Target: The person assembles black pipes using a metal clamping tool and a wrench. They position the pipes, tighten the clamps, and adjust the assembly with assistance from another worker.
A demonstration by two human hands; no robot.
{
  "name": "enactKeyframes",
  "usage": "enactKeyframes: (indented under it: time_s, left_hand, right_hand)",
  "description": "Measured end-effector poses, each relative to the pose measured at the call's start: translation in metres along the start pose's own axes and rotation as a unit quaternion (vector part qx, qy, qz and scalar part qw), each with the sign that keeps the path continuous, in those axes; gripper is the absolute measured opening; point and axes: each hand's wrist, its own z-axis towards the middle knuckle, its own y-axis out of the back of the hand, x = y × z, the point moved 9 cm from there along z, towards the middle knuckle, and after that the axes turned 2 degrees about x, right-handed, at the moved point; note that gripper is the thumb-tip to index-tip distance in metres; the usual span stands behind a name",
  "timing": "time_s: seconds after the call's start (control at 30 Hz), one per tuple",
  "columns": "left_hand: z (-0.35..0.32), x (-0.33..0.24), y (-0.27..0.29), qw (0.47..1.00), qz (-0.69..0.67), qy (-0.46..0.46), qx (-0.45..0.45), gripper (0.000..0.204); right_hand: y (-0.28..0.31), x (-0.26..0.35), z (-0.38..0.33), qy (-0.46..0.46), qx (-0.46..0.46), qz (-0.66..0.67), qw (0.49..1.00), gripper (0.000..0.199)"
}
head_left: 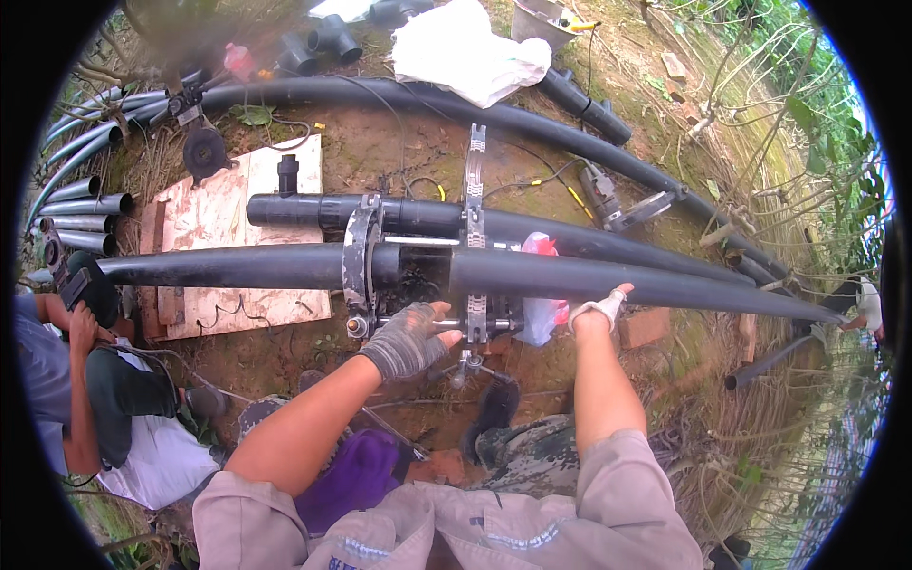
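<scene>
A long black pipe comes in two lengths, left (237,266) and right (608,283), with a dark gap between their ends. A metal ring clamp (359,252) circles the left length; a second, hinged clamp (474,180) stands upright with its upper half raised beside the right length. My left hand (410,340), in a grey fingerless glove, is open with fingers apart, just in front of the gap by the clamp frame's rod. My right hand (598,309), in a white glove, holds the right length from its near underside; most of its fingers are hidden beneath it.
Behind lies another black pipe (380,215) with a branch fitting, over a wooden board (228,285). A person (85,351) sits at left; another gloved hand (868,304) is at the far right. A white sack (470,52), cables and red bricks (646,328) lie about.
</scene>
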Motion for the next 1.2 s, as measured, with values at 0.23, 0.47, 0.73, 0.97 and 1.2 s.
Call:
enactKeyframes:
  time_s: [0.23, 0.47, 0.73, 0.97, 1.2]
  left_hand:
    - [-0.008, -0.014, -0.015, 0.992, 0.034, 0.006, 0.119, 0.047]
    - [-0.042, -0.040, -0.003, 0.980, 0.149, -0.040, 0.128, 0.053]
    - [-0.059, -0.033, -0.023, 0.968, 0.181, -0.075, 0.157, 0.047]
    - [-0.048, -0.049, -0.022, 0.960, 0.223, -0.105, 0.136, 0.047]
    - [-0.062, -0.033, -0.021, 0.965, 0.202, -0.066, 0.155, 0.046]
  right_hand:
    - [-0.046, 0.078, -0.033, 0.109, 0.001, -0.033, 0.994, 0.072]
    - [0.035, 0.126, -0.052, 0.094, -0.004, -0.075, 0.993, 0.063]
    - [-0.048, 0.124, -0.125, 0.518, 0.041, -0.744, 0.420, 0.063]
    - [0.080, -0.027, -0.111, 0.343, 0.218, -0.884, 0.232, 0.060]
    - [0.099, -0.065, -0.095, 0.107, 0.306, -0.945, 0.034, 0.075]
